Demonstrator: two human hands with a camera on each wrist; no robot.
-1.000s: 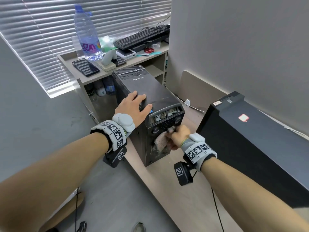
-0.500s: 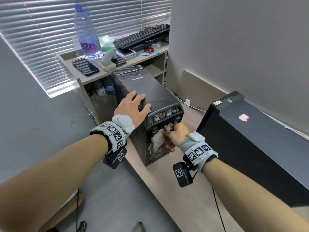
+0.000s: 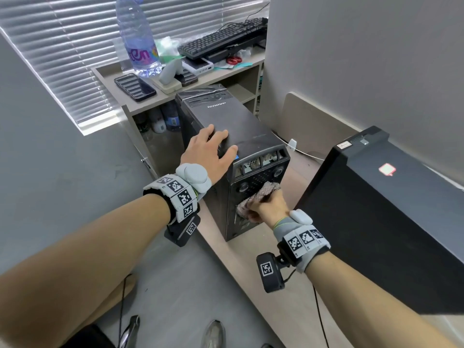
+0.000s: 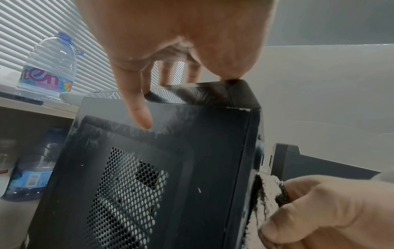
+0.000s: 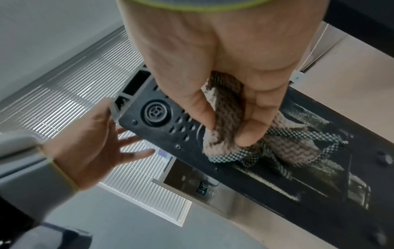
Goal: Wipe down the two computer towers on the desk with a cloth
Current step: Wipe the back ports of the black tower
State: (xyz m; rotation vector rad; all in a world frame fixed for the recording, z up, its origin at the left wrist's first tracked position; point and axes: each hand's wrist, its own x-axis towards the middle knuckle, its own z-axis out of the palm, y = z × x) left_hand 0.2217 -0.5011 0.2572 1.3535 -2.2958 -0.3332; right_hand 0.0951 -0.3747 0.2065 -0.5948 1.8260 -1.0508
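Left hand (image 3: pixel 211 154) lies flat on top of the near tower (image 3: pixel 241 136), fingers (image 4: pixel 138 111) straight and spread; little finger hangs over the side panel edge. Right hand (image 3: pixel 270 207) grips a bunched cloth (image 3: pixel 261 194), thumb and fingers (image 5: pixel 253 128) curled round it, pressing it against the tower's rear panel below the round fan ports. Cloth sits between fingertips and panel, part spilling out past the thumb. Near tower stands upright on the bench (image 3: pixel 288 292); long axis runs away from the person, logo end far. Second tower (image 3: pixel 391 209) stands just to the right, apart, untouched.
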